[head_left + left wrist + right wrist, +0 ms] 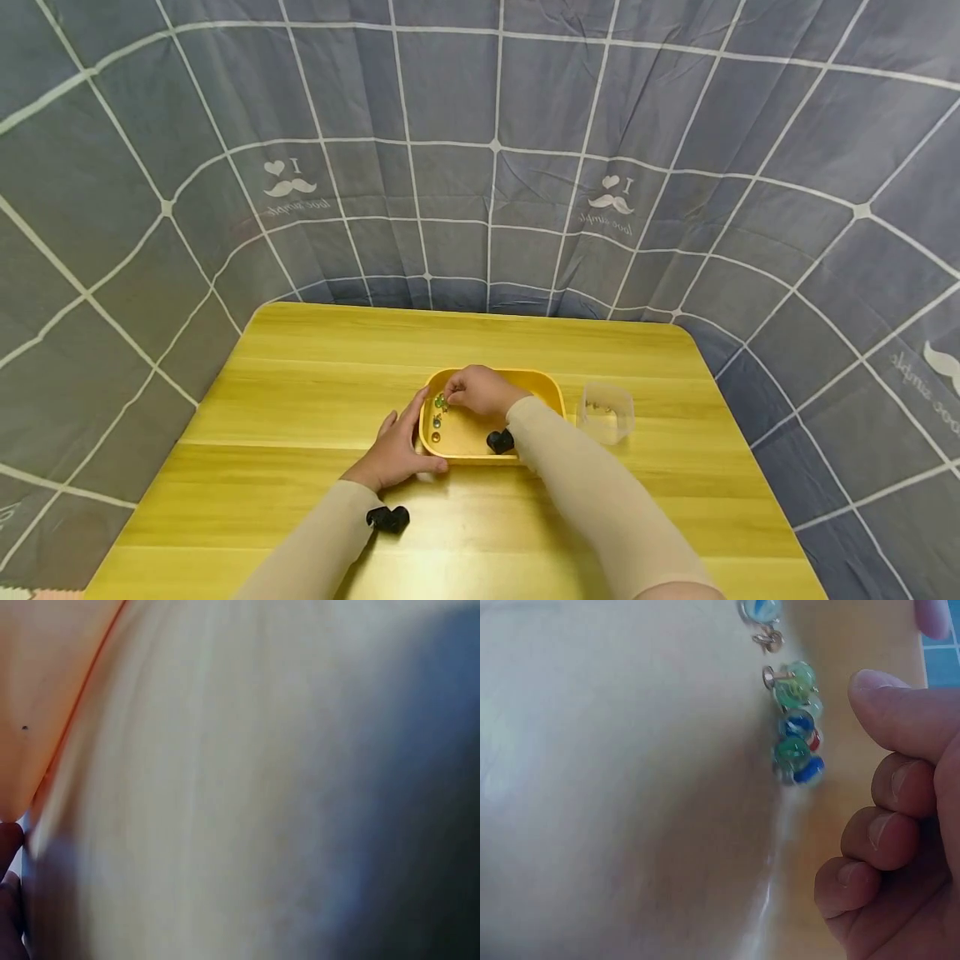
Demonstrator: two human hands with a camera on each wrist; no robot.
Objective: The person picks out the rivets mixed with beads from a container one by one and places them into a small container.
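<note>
Clustered glass marbles, green and blue, inside yellow tray

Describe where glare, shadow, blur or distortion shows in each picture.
Head: the gridded cloth looks bowed, likely lens distortion; glare brightens the near table. Left wrist: heavy blur, darkest at right. Right wrist: soft shadow on the tray; right hand fairly crisp, marbles softer.

Cloth beyond your fingers: mirrored white print, "I", heart, moustache, "love simple"; one ahead-left, one ahead-right. Partial repeat, "simple" readable to you, far right of your fingers.
</note>
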